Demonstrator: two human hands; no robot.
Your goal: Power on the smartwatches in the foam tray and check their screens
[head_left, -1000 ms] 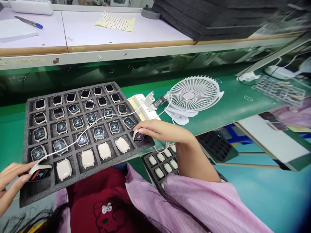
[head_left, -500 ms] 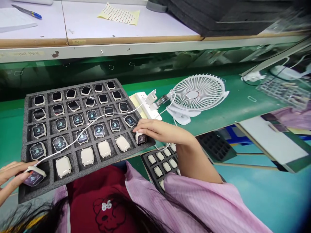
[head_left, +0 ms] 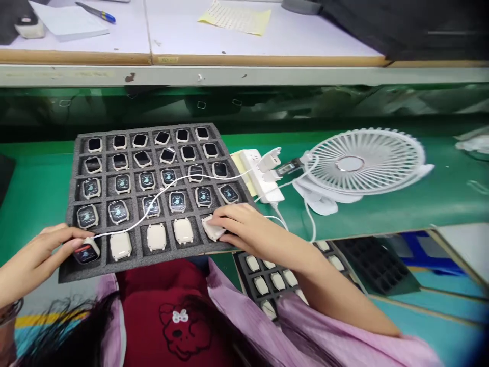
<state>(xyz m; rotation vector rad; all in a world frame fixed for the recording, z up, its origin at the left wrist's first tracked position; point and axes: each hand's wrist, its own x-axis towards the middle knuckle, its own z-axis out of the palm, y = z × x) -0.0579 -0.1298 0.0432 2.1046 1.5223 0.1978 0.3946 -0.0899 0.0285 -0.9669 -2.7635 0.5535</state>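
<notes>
A grey foam tray (head_left: 141,266) on the bench holds rows of smartwatch cases without straps. At its front left corner, my left hand (head_left: 49,251) pinches a smartwatch (head_left: 87,253) with a lit screen; a white cable (head_left: 133,227) ends at that watch and runs across the tray. My right hand (head_left: 250,227) has its fingers closed on a face-down smartwatch (head_left: 210,228) in the front row, towards the right. The front right compartment is hidden behind this hand. Other face-down watches (head_left: 183,231) lie between my hands. Middle rows have lit screens; those farther back are dark.
Right of the tray stand a white power strip (head_left: 263,176) with plugs and a white fan (head_left: 367,162). A second tray of watches (head_left: 275,280) sits lower, beside my right arm. Above the bench runs a shelf (head_left: 168,42) with paper and a pen (head_left: 95,12).
My right hand has left the front right watch for the face-down one beside it, to the left. My left hand keeps its watch, now lower in its compartment. The camera view has shifted left.
</notes>
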